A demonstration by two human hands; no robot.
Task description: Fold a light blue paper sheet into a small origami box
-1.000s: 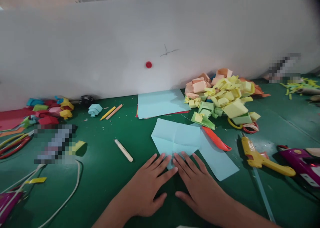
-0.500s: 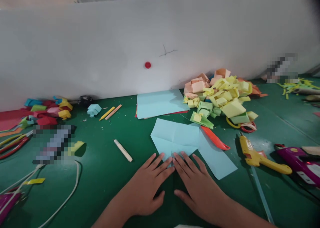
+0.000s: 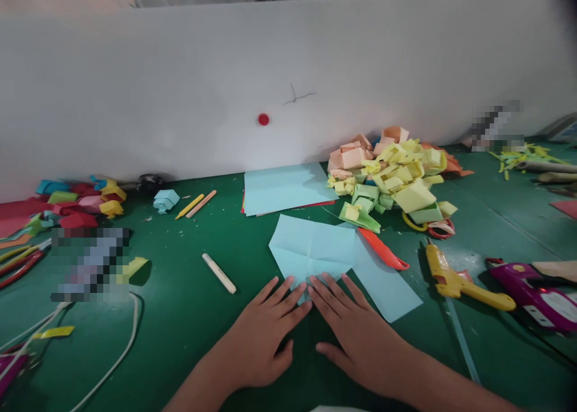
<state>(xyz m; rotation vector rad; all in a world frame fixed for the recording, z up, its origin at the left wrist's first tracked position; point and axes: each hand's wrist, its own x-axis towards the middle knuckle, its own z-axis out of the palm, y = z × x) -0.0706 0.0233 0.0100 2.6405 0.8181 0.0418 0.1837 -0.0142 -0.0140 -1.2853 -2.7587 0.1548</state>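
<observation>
A light blue sheet of paper (image 3: pixel 311 246) with crossing creases lies on the green table, its near corners folded in toward a point. My left hand (image 3: pixel 265 328) rests flat with spread fingers, its fingertips on the sheet's near left edge. My right hand (image 3: pixel 349 334) mirrors it on the near right edge, fingers stretched out. Their fingertips almost meet at the near point, which they partly cover. Another blue paper piece (image 3: pixel 387 289) sticks out from under the right side of the creased sheet, with a red-orange curved tool (image 3: pixel 383 249) lying over it.
Behind is a stack of blue paper (image 3: pixel 288 186) against a white board. Folded paper pieces (image 3: pixel 401 171) are heaped at back right. A yellow glue gun (image 3: pixel 464 279) lies right, a pale marker (image 3: pixel 219 273) left. Pliers (image 3: pixel 24 261) and a white cable (image 3: pixel 135 322) are far left.
The view has shifted slightly. My right hand's fingers are spread a little wider on the paper; my left hand stays in nearly the same place.
</observation>
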